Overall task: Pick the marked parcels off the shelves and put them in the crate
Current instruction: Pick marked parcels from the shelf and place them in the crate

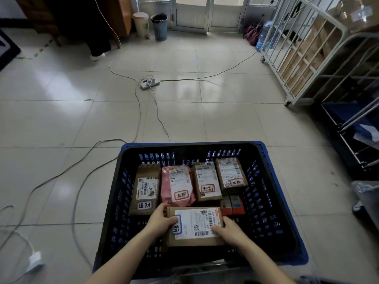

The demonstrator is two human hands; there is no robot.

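Your left hand (159,221) and your right hand (227,230) both grip one brown cardboard parcel (194,226) in the lower centre of the frame, inside the near end of the blue crate (190,143). Your left hand curls round its left edge and covers part of a blue-bordered mark on the white label. Your right hand clasps the right edge, with a digit lying on the label by the barcode. You cannot tell from here whether the parcel rests on the crate floor or hangs just above it.

Further in, four parcels lie side by side, each with a handwritten mark: a tall brown parcel (146,189), a pink bag (177,185), a brown box (207,181) and a taped box (230,173). A small red box (232,204) lies just below the taped box.

In the upper centre a power strip (149,83) sits on the tiled floor. A white cage trolley (297,58) stands at the upper right.
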